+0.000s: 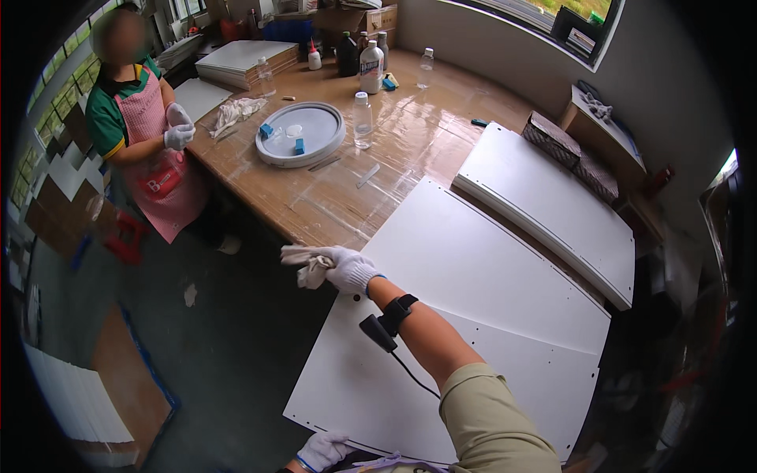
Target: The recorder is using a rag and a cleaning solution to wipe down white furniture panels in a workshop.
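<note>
My right hand (351,270), in a white knit glove, is closed round a crumpled off-white rag (314,273). The rag hangs past the left edge of the large white panels, near the corner of the brown table (315,206). A black strap with a small cabled device (378,333) sits on my right forearm. Low in the view, my gloved left hand (323,451) is closed on the near edge of a white panel (371,386). That panel overlaps another white panel (473,260) lying behind it. Small dark holes run along their edges.
Further right lies a stack of narrower white panels (552,205). A grey round lid (323,116) carries blue blocks (300,146), and a clear bottle (362,122) stands beside it. More bottles (371,67) stand behind. A co-worker in a pink apron (150,158) stands at the left.
</note>
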Demonstrator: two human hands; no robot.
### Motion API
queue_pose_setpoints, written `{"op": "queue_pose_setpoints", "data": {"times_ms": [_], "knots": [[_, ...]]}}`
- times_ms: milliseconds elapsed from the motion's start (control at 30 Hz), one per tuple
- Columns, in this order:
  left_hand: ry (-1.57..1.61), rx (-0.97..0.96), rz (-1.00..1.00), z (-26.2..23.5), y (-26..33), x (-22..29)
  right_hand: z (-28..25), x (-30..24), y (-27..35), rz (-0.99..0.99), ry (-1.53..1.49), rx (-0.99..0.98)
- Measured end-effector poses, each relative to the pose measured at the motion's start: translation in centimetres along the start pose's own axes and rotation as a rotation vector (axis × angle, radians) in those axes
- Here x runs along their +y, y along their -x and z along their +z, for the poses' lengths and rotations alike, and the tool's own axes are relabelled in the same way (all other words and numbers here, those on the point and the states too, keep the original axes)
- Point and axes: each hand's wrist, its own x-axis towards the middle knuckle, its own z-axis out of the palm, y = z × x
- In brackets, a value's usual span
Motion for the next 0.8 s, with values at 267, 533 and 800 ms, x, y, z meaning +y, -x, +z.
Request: {"op": "queue_pose_setpoints", "data": {"times_ms": [267,533,800], "knots": [[-0.187,0.329,-0.014,5.6,1.6,0.0,-5.9,3.4,0.6,0.096,0.502,0.49],[-0.268,0.293,-0.027,3.4,2.6,0.9,-12.0,9.9,3.9,0.471,0.574,0.188],[-0.284,0.211,-0.045,8.0,1.6,0.6,-20.6,26.9,28.3,1.054,0.551,0.466]]}}
